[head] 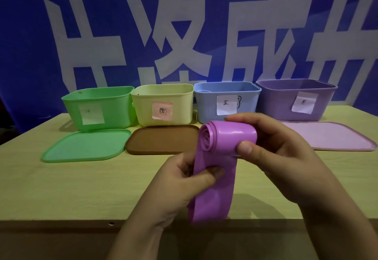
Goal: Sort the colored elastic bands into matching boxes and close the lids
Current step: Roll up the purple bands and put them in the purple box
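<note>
A wide purple elastic band (214, 194) is held above the table's middle, its top end wound into a roll and the rest hanging down. My right hand (274, 147) grips the roll between thumb and fingers. My left hand (184, 180) pinches the hanging strip just below the roll. Behind stand a green box (114, 104), a yellow box (180, 100), a blue box (204, 104) and a purple box (276, 104), all without lids and each with a paper label.
A green lid (86, 147), a brown lid (161, 139) and a pale purple lid (331, 137) lie flat on the wooden table (61, 188) in front of the boxes. A blue banner with large white characters hangs behind. The table's front edge runs below my hands.
</note>
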The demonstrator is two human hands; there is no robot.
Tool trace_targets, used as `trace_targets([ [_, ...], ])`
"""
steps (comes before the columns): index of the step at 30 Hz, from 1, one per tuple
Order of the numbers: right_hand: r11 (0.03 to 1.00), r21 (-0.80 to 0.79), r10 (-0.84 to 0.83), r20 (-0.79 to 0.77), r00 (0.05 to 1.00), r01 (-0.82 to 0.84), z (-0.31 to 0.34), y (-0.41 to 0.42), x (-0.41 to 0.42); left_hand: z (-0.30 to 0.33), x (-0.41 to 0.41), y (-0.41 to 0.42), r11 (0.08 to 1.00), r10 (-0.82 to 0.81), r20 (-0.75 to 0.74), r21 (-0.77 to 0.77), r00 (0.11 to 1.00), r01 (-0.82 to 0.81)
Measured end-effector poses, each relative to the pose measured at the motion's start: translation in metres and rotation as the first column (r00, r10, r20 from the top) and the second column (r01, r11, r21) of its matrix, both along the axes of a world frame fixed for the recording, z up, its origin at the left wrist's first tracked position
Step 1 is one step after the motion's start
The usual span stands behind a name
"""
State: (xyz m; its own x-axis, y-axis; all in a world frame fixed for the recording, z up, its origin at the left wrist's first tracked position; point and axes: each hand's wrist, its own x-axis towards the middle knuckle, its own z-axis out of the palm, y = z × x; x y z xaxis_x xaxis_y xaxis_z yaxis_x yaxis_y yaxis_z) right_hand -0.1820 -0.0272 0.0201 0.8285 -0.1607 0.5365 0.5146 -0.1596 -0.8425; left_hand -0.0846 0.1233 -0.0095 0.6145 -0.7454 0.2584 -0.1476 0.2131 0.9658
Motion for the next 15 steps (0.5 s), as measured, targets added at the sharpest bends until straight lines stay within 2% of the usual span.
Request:
trace_targets([
  [8, 0.983, -0.065, -0.169, 0.064, 0.983, 0.174, -0.004, 0.009, 0.003, -0.001, -0.001, 0.0, 1.0, 0.014, -0.012, -0.013, 1.0, -0.015],
  [12, 0.953, -0.196, -0.213, 0.109, 0.971, 0.231, -0.008, 0.011, 0.006, -0.002, 0.001, 0.002, 0.999, 0.029, 0.009, -0.044, 1.0, -0.028],
  [15, 0.924, -0.292, -0.208, 0.156, 0.966, 0.246, -0.014, 0.011, 0.009, 0.0, 0.001, 0.004, 0.997, -0.02, -0.004, -0.071, 1.0, 0.02],
])
